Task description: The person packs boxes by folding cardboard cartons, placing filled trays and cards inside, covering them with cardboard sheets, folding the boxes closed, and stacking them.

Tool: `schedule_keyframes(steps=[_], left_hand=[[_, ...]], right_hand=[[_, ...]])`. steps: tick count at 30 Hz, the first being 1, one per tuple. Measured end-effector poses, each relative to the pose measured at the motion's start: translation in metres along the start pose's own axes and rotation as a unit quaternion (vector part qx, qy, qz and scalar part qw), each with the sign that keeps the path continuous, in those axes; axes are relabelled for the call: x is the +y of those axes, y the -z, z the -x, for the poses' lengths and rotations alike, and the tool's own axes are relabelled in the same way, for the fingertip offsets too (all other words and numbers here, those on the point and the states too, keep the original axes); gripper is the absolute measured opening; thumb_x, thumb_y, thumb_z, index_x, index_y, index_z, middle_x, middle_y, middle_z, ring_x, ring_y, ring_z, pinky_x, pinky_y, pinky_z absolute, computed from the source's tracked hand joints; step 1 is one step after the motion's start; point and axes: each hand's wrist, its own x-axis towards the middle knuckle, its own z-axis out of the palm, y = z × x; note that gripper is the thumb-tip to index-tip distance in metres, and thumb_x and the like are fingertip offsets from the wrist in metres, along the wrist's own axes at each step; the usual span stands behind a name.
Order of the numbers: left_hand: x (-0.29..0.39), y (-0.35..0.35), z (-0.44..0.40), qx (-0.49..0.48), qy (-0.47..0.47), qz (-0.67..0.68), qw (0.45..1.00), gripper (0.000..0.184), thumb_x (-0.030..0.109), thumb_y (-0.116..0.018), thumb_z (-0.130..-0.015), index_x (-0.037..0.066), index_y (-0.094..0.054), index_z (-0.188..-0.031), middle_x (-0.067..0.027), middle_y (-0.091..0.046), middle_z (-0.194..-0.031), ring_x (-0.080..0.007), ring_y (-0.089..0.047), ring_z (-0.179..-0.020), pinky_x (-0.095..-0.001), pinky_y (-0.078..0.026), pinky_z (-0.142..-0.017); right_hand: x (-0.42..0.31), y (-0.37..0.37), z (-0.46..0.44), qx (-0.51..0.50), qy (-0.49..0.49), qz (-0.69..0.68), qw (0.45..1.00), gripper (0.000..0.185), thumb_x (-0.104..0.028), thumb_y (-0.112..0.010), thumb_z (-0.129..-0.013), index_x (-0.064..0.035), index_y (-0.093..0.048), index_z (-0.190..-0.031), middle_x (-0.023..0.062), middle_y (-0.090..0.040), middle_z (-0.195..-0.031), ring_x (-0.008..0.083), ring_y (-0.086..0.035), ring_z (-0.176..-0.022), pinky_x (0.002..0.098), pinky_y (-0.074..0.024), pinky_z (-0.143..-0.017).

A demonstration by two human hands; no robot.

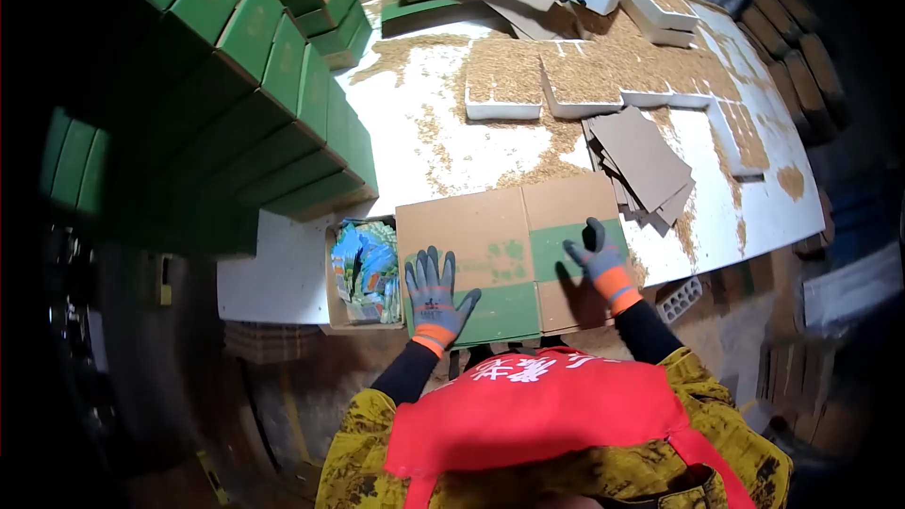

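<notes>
Left hand (436,296), spread open, presses flat on the brown-and-green flattened cardboard carton (509,259); right hand (601,262), half-open, empty, over its right side.

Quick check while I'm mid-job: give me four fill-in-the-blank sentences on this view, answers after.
1. The left hand rests palm-down on brown-and-____ cardboard.
2. The right hand is gloved, its cuff colored ____.
3. The packets sit to the person's ____ of the cardboard.
4. The apron is ____ with white characters.

Missing words: green; orange; left; red.
</notes>
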Motion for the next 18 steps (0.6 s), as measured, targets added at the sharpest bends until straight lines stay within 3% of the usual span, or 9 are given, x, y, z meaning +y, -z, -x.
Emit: schedule_keyframes(steps=[1, 2, 5, 7, 9, 11, 15, 17, 18], left_hand=[[0.0, -0.001, 0.0, 0.008, -0.004, -0.01, 1.0, 0.081, 0.054, -0.053, -0.082, 0.006, -0.03, -0.142, -0.0239, -0.02, -0.148, -0.0403, -0.014, -0.138, -0.0545, -0.004, -0.11], [-0.001, -0.005, 0.001, 0.008, 0.006, -0.011, 1.0, 0.077, 0.052, -0.054, -0.083, 0.009, -0.03, -0.143, -0.0223, -0.021, -0.148, -0.0401, -0.014, -0.138, -0.0537, -0.006, -0.111], [0.015, -0.002, 0.004, 0.062, 0.136, -0.088, 0.985, 0.074, 0.049, -0.053, -0.084, 0.012, -0.03, -0.143, -0.0214, -0.02, -0.149, -0.0408, -0.015, -0.137, -0.0529, -0.009, -0.11], [0.014, -0.01, 0.007, 0.052, 0.142, -0.096, 0.984, 0.073, 0.048, -0.053, -0.084, 0.013, -0.029, -0.144, -0.0207, -0.02, -0.149, -0.0409, -0.015, -0.137, -0.0532, -0.011, -0.11], [0.018, -0.016, 0.002, 0.043, 0.148, -0.093, 0.984, 0.073, 0.048, -0.053, -0.084, 0.014, -0.029, -0.144, -0.0202, -0.019, -0.149, -0.041, -0.015, -0.137, -0.0533, -0.013, -0.109], [0.018, -0.011, 0.003, 0.032, 0.155, -0.092, 0.983, 0.073, 0.047, -0.053, -0.085, 0.015, -0.028, -0.144, -0.0197, -0.018, -0.15, -0.0411, -0.015, -0.137, -0.0534, -0.014, -0.109], [0.015, -0.016, 0.006, 0.058, 0.152, -0.065, 0.985, 0.07, 0.045, -0.053, -0.086, 0.015, -0.028, -0.144, -0.0201, -0.02, -0.149, -0.0412, -0.015, -0.137, -0.0535, -0.012, -0.11], [0.015, -0.013, 0.007, 0.071, 0.134, -0.072, 0.986, 0.073, 0.044, -0.055, -0.085, 0.011, -0.027, -0.144, -0.0202, -0.02, -0.149, -0.0407, -0.015, -0.137, -0.0533, -0.009, -0.11], [0.011, -0.013, 0.007, 0.08, 0.115, -0.086, 0.986, 0.075, 0.044, -0.055, -0.084, 0.01, -0.026, -0.144, -0.0204, -0.02, -0.149, -0.0405, -0.015, -0.137, -0.0531, -0.009, -0.111]], right_hand=[[-0.009, -0.003, 0.004, 0.012, 0.032, -0.006, 0.999, 0.065, -0.02, -0.074, -0.077, 0.0034, -0.042, -0.128, 0.0184, -0.052, -0.122, 0.0241, -0.051, -0.112, 0.0335, -0.0424, -0.095], [-0.018, 0.004, 0.002, 0.104, 0.161, 0.254, 0.948, 0.065, -0.02, -0.075, -0.075, 0.0039, -0.042, -0.126, 0.0184, -0.051, -0.123, 0.0235, -0.05, -0.112, 0.0335, -0.0426, -0.093], [0.028, 0.043, -0.034, 0.065, 0.075, 0.243, 0.965, 0.064, -0.02, -0.077, -0.074, 0.0048, -0.044, -0.123, 0.0214, -0.05, -0.123, 0.0275, -0.05, -0.113, 0.0366, -0.042, -0.093], [0.068, 0.052, -0.045, -0.137, -0.099, -0.077, 0.983, 0.069, -0.028, -0.078, -0.071, 0.0073, -0.044, -0.121, 0.0259, -0.047, -0.125, 0.0345, -0.047, -0.114, 0.0404, -0.0389, -0.096], [0.07, 0.039, -0.032, 0.02, 0.026, 0.255, 0.966, 0.066, -0.023, -0.076, -0.073, 0.0073, -0.044, -0.122, 0.0215, -0.052, -0.121, 0.0269, -0.051, -0.11, 0.0346, -0.0413, -0.094], [0.077, 0.04, -0.031, 0.053, 0.074, 0.276, 0.957, 0.063, -0.019, -0.075, -0.074, 0.0062, -0.044, -0.123, 0.0194, -0.053, -0.119, 0.0242, -0.051, -0.108, 0.032, -0.0416, -0.093], [0.039, 0.063, -0.032, -0.02, 0.058, -0.011, 0.998, 0.057, -0.014, -0.072, -0.076, 0.003, -0.044, -0.123, 0.0165, -0.055, -0.115, 0.0229, -0.053, -0.106, 0.0303, -0.0428, -0.093], [0.031, 0.067, -0.034, -0.051, -0.009, -0.208, 0.977, 0.05, -0.005, -0.069, -0.078, 0.0006, -0.045, -0.122, 0.01, -0.061, -0.102, 0.0165, -0.059, -0.088, 0.0263, -0.0499, -0.076], [0.019, 0.07, -0.039, -0.043, -0.001, -0.193, 0.98, 0.049, -0.006, -0.069, -0.079, 0.0003, -0.046, -0.122, 0.0087, -0.061, -0.1, 0.0146, -0.059, -0.083, 0.0246, -0.0503, -0.07]])
